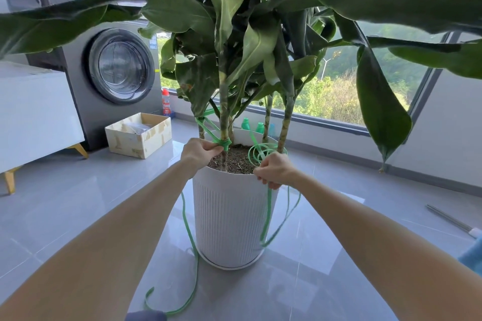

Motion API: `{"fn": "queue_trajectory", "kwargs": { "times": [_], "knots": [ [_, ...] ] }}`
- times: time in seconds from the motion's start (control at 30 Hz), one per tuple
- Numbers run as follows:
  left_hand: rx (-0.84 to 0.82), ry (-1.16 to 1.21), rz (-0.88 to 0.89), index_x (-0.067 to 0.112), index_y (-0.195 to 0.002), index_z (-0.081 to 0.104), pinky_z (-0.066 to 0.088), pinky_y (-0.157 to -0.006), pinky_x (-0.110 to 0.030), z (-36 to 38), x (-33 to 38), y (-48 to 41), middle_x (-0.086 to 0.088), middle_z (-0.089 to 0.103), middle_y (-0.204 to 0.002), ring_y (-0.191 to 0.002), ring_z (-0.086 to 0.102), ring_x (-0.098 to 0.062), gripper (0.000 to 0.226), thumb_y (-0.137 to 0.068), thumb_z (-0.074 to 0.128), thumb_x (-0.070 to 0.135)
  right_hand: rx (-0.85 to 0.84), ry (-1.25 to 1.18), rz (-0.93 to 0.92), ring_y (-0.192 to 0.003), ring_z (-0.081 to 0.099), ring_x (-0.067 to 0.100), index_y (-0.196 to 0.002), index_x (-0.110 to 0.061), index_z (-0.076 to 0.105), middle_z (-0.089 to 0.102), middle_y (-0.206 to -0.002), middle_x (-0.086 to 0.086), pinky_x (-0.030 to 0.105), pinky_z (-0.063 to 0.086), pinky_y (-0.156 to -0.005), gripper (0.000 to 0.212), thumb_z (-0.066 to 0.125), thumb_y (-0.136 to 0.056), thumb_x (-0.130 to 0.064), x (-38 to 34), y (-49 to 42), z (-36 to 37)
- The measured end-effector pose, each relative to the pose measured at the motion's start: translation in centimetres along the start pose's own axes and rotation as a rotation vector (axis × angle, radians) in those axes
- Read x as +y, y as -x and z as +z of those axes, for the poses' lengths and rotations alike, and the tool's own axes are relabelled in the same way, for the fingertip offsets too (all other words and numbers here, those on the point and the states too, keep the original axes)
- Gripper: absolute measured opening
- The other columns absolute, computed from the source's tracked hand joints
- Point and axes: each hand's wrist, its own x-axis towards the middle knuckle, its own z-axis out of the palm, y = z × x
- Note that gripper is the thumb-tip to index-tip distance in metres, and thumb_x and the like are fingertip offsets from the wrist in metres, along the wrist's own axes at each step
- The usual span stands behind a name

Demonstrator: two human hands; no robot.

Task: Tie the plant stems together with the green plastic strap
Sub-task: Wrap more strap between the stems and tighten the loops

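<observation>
Open floor (78,203) surrounds the white pot (229,216), both hands at its rim. The left hand (200,151) pinches the green plastic strap (226,144) knotted round a stem (223,112); the right hand (273,171) grips its coiled loops.

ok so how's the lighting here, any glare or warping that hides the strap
Head view: bright window backlights the leaves, which read dark; wide-angle distortion bows the edges; soft glare on the floor tiles; green strap at left hand and right hand is clear.
</observation>
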Motion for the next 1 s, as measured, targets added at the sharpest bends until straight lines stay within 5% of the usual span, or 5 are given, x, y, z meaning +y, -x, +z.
{"fn": "queue_trajectory", "kwargs": {
  "times": [0.23,0.47,0.63,0.83,1.0],
  "knots": [
    [0.113,0.059,0.015,0.015,-0.097,0.075,0.052,-0.087,-0.030,-0.2,-0.1,0.4,-0.001,0.073,-0.089,-0.090,0.064,-0.018,0.028,-0.072,0.081,0.025,0.305,-0.221,-0.045,-0.051,0.058,0.019,-0.059,-0.010,0.059,0.063,-0.059,0.008,0.037,0.059,-0.066,0.029,0.058,-0.088,-0.015,-1.6,-1.4,0.0],
    [-0.087,0.156,-0.003,0.010,-0.113,0.068,0.040,-0.100,-0.031,-0.3,0.0,0.6,-0.004,0.067,-0.111,-0.104,0.056,-0.014,0.030,-0.084,0.068,0.018,0.350,-0.295,-0.035,-0.074,0.065,0.018,-0.082,-0.017,0.064,0.065,-0.067,-0.004,0.041,0.056,-0.082,0.006,0.063,-0.088,-0.017,-1.8,-2.8,-0.2],
    [-0.250,0.018,0.015,0.019,-0.123,0.062,0.038,-0.098,-0.028,-0.9,-0.1,0.3,-0.001,0.062,-0.113,-0.112,0.052,-0.016,0.033,-0.091,0.058,0.027,0.354,-0.287,-0.059,-0.076,0.063,0.017,-0.086,-0.016,0.068,0.068,-0.082,0.003,0.036,0.056,-0.083,0.002,0.066,-0.087,-0.016,-1.8,-3.2,0.0],
    [-0.026,-0.146,-0.035,0.013,-0.109,0.070,0.036,-0.089,-0.028,-1.7,-1.9,-1.3,-0.006,0.056,-0.131,-0.122,0.047,-0.024,0.031,-0.089,0.062,0.036,0.373,-0.286,-0.129,-0.074,0.058,0.010,-0.095,-0.015,0.070,0.064,-0.083,-0.002,0.022,0.048,-0.068,0.009,0.068,-0.086,-0.015,-2.4,-3.5,0.1],
    [-0.082,-0.523,-0.013,0.017,-0.118,0.065,0.028,-0.104,-0.038,-0.4,-3.3,-2.3,-0.005,0.039,-0.144,-0.132,0.026,-0.028,0.034,-0.100,0.039,0.029,0.304,-0.239,-0.221,-0.083,0.056,0.010,-0.099,-0.023,0.070,0.067,-0.096,-0.004,0.027,0.045,-0.080,0.017,0.065,-0.087,-0.011,-3.5,-3.8,0.5]
  ]
}}
